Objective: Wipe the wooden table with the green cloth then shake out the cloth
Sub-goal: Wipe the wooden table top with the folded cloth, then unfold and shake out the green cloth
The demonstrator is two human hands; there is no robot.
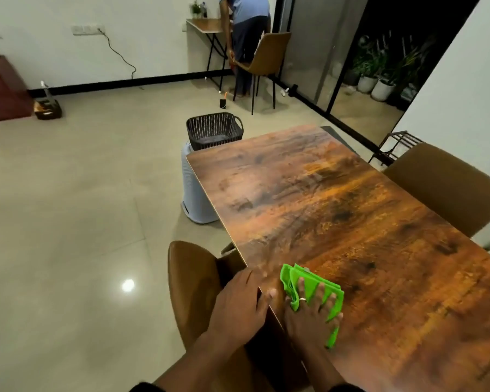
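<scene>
A folded green cloth (291, 278) lies flat on the wooden table (337, 199) near its left edge, close to me. My right hand (311, 315) presses down on the cloth with fingers spread, a ring on one finger. My left hand (238, 304) rests on the table's left edge beside the cloth, thumb on top and fingers curled over the rim, holding nothing else.
A brown chair (192, 281) stands tucked at the table's left side under my left arm, another brown chair (447, 188) at the right. A dark basket (214, 127) on a grey bin (194, 193) stands past the far left corner. A person (245, 32) bends by a far desk.
</scene>
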